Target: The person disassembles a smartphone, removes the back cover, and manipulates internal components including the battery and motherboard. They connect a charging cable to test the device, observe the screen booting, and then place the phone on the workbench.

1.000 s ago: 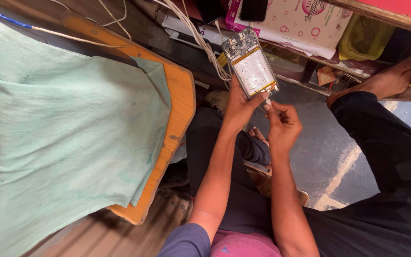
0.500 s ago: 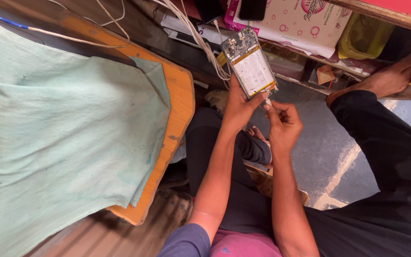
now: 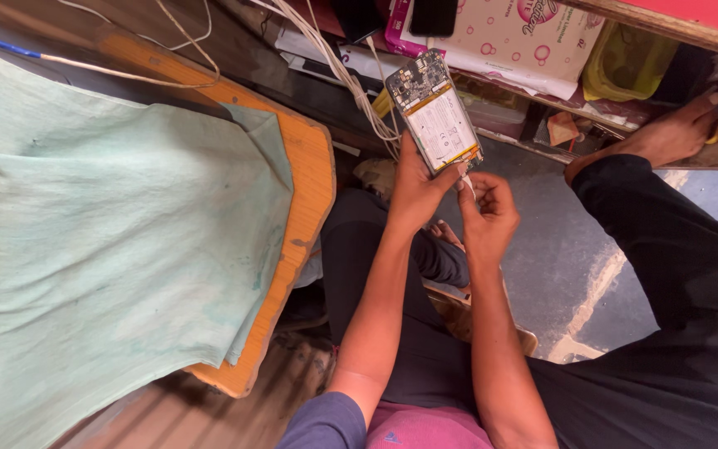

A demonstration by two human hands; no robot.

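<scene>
I have the opened smartphone with its back cover off, white battery and green circuit board exposed, clasped in my left hand, fingers wrapped around its lower end so the body stands up and away from the grip. My right hand is pinched shut on a thin white strip or tab right at the phone's bottom edge, just beside my left thumb; what exactly the strip is I cannot tell, it is too small.

To do this well, I judge the left hand should stay firm but clamp only the frame edges, never pressing on the battery face above the grip. The pinch should sit close to where the strip meets the phone, and any pull should run low and steady along the phone's length, not jerked outward, or the strip may snap.

Beyond the grip hang white cables; to the left of it lies a pale green cloth on an orange wooden board.
</scene>
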